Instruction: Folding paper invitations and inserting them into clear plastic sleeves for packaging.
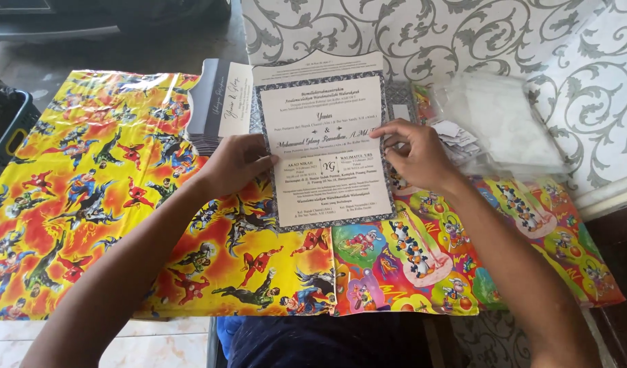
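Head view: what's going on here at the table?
A person presses an unfolded cream card with a dark patterned border flat on a cartoon-print cover. The left hand holds its left edge, the right hand its right edge. A stack of similar cards lies behind; a clear plastic bag sits to the right.

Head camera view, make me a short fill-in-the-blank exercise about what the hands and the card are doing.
1. Both hands press on an unfolded invitation ____.
2. The left hand touches the card's ____ edge, the right hand the opposite one.
3. The invitation card lies on colourful cartoon ____ paper.
4. A clear plastic ____ lies beyond the right hand.

Missing words: card; left; wrapping; bag
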